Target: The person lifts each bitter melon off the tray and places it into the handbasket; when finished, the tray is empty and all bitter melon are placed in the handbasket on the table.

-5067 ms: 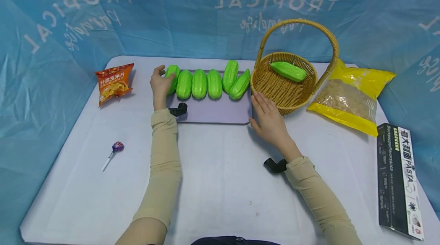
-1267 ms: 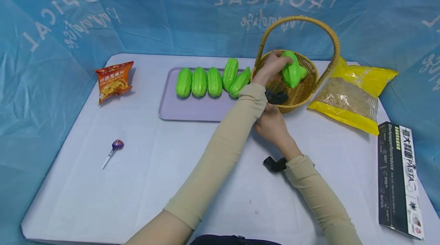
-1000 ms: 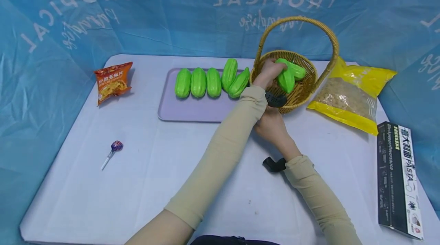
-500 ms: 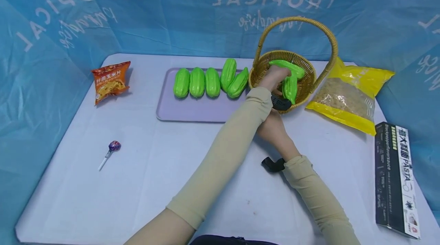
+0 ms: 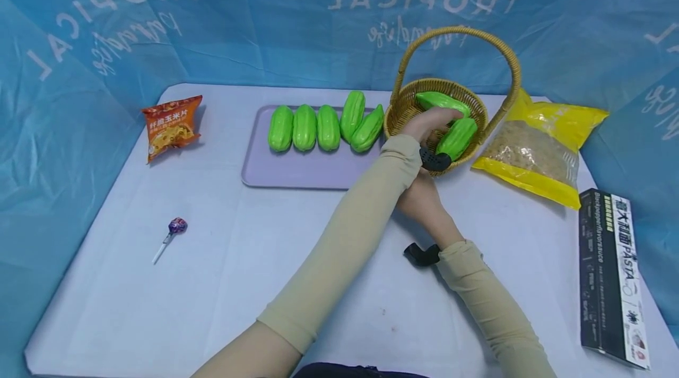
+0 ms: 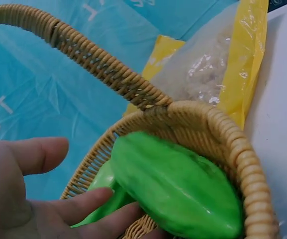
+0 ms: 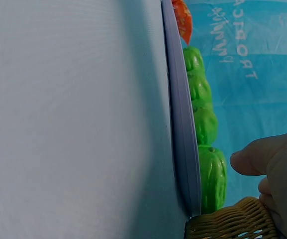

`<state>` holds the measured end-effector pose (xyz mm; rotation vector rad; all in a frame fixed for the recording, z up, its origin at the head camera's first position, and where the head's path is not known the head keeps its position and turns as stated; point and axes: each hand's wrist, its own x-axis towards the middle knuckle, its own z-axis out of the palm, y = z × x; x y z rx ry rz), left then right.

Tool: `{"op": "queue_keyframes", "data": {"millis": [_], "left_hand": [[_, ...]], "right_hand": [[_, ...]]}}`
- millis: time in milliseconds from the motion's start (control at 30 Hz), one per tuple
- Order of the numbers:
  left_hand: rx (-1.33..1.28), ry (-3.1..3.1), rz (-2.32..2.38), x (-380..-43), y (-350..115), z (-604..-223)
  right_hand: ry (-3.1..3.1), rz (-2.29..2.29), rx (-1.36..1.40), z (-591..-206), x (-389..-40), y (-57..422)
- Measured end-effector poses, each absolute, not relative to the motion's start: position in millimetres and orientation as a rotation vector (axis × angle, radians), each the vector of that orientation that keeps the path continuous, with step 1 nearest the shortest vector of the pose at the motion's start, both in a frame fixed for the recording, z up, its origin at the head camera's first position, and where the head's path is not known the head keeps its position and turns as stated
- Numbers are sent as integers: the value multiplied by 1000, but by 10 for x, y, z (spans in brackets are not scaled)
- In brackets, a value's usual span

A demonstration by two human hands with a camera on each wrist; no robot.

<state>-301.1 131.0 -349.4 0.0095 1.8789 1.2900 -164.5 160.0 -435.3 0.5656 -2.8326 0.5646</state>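
My left hand (image 5: 431,124) is inside the wicker basket (image 5: 405,108), its fingers extended beside a green star fruit (image 5: 458,138). In the left wrist view this star fruit (image 6: 175,186) leans against the basket wall, with the thumb held apart from it. A second star fruit (image 5: 440,101) lies behind it in the basket. My right hand (image 5: 422,198) rests at the basket's near left side, partly hidden by the left arm; in the right wrist view its thumb (image 7: 255,158) points away from the basket rim (image 7: 233,219). Several more star fruits (image 5: 305,127) lie on the lilac tray (image 5: 302,174).
An orange snack bag (image 5: 172,129) stands at the back left, with a lollipop (image 5: 171,236) in front of it. Right of the basket lie a yellow bag (image 5: 536,148) and a black-and-white pasta box (image 5: 612,278). The basket's tall handle (image 5: 461,30) arches over its opening.
The left hand took the leftmost star fruit from the tray, carried it right into the basket and has let it go there. The right hand has stayed at the basket.
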Motion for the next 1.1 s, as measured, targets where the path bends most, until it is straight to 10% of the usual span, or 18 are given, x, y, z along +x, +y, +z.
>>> {"op": "queue_keyframes", "data": {"millis": [1100], "left_hand": [[134,1733,1789,-2798,1024,-2892]], "right_hand": [[-2640,154,755,-4397,-1689,1604]]}}
